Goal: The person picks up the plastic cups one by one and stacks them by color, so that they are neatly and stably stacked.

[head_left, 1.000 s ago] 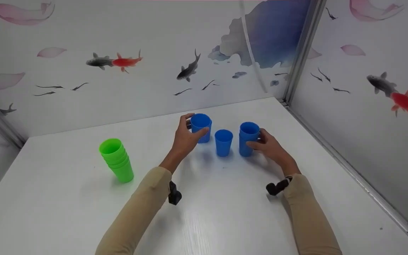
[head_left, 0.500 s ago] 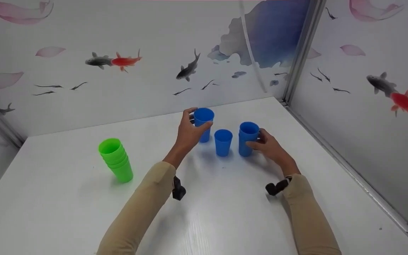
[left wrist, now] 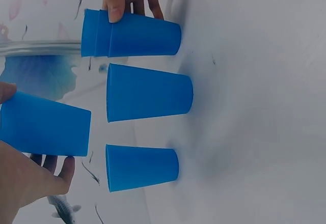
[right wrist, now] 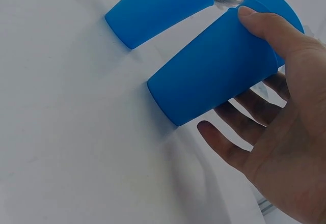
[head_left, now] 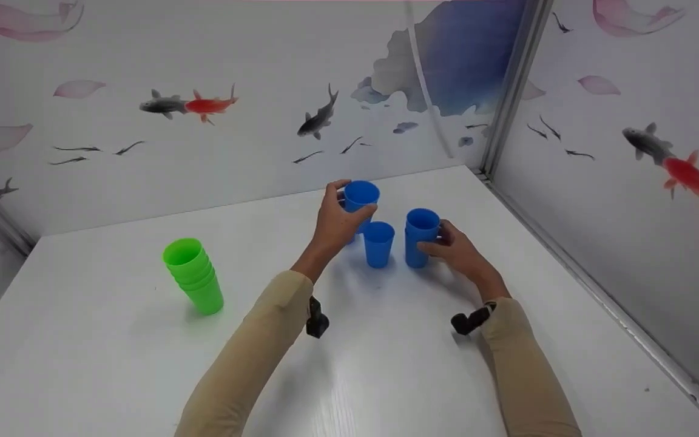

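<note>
My left hand [head_left: 338,221] grips a blue cup [head_left: 361,197] around its side, raised off the table with its mouth upward. Beneath it, mostly hidden in the head view, a second blue cup [left wrist: 142,168] stands on the table, seen whole in the left wrist view. Another single blue cup [head_left: 378,247] stands upright just to the right. Two nested blue cups [head_left: 416,255] form a short stack beyond that, resting on the table. My right hand [head_left: 463,254] holds this stack from its right side, thumb in front near the upper rim and fingers behind.
A leaning-looking stack of several green cups [head_left: 198,282] stands at the left of the white table [head_left: 113,358]. Printed wall panels [head_left: 234,145] border the table at the back and right. A black wrist camera [head_left: 317,321] is strapped to the left wrist.
The left hand has lifted its blue cup upward and moved it right, uncovering a cup underneath that stays on the table. The right hand and its stack have stayed in place.
</note>
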Demonstrator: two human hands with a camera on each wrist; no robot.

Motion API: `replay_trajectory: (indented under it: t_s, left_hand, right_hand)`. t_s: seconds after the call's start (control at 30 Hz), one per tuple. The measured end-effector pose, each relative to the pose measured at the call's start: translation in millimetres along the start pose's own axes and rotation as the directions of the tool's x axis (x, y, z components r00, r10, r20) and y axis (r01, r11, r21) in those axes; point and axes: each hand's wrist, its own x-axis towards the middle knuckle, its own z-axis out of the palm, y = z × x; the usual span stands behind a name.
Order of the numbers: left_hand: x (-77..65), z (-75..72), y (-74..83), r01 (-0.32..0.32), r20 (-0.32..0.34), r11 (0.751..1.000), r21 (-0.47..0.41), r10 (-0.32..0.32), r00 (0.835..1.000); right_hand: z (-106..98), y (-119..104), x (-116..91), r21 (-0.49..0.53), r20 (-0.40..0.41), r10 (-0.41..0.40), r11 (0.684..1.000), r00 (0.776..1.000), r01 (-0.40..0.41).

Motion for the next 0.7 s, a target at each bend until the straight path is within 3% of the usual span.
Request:
replay_trajectory:
  t_s: [0.5, 0.7]
  left_hand:
    - [4.3, 20.7, 22.2, 0.000, 0.036, 1.000, -0.001, 0.000, 0.999]
    - [3.7, 32.5, 32.1, -0.031, 0.065, 0.999, -0.009, 0.032, 0.997]
  right_hand:
    - [1.2, -2.3, -3.1, 0.004, 0.009, 0.026, 1.000, 1.000, -0.026]
    - [-0.4, -2.6, -2.1, -0.018, -0.004, 0.027, 0.999, 1.000, -0.027]
